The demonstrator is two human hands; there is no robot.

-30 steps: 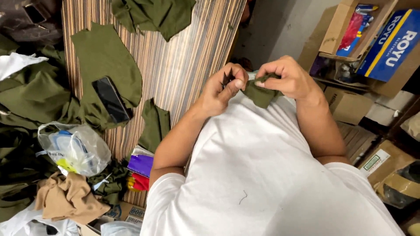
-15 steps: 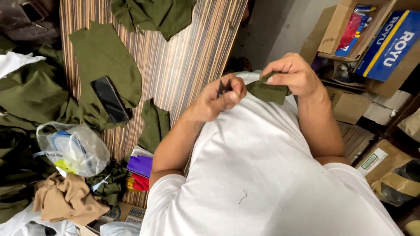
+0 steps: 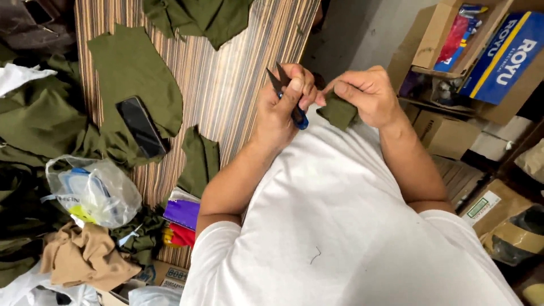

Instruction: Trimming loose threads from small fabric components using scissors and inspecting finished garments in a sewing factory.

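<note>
We are at the trimming step: our left hand [image 3: 283, 107] grips the thread snips [image 3: 286, 93], our right hand [image 3: 368, 96] pinches the olive fabric piece [image 3: 338, 112], and next the blades must meet its edge.

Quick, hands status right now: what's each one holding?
Left hand: closed around the blue-handled thread snips, blades pointing up.
Right hand: closed, pinching a small olive-green fabric piece.

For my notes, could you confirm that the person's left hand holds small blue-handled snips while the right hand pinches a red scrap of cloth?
Not quite: the head view shows the scrap of cloth in the right hand is olive green, not red. The left hand does hold the snips.
</note>
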